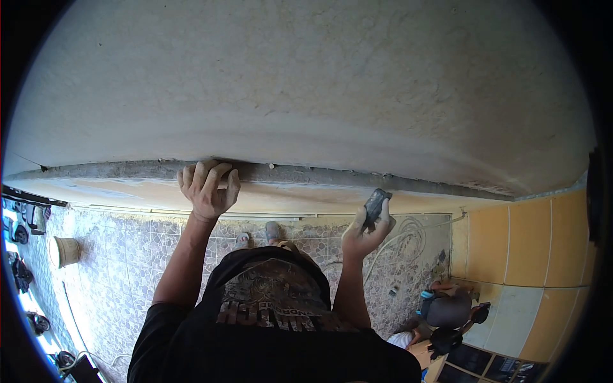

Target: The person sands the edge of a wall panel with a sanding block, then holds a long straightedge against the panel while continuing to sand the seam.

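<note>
My left hand (pixel 209 187), dusted with pale powder, rests with bent, spread fingers on a long grey ledge (pixel 306 175) along the wall (pixel 306 76). Nothing shows in its grip. To the right, my right hand (pixel 370 228), also dusty, has its fingers wrapped round a dark block-like tool (pixel 377 207). The tool is held just below the ledge's lower edge; whether it touches the wall cannot be made out.
A whitish bucket (pixel 64 252) stands on the patterned tile floor (pixel 153 255) at left. A coiled hose (pixel 408 239) lies at right. Another person (pixel 447 313) is low at the right, near orange wall tiles (pixel 488 242). Motorbikes stand at far left.
</note>
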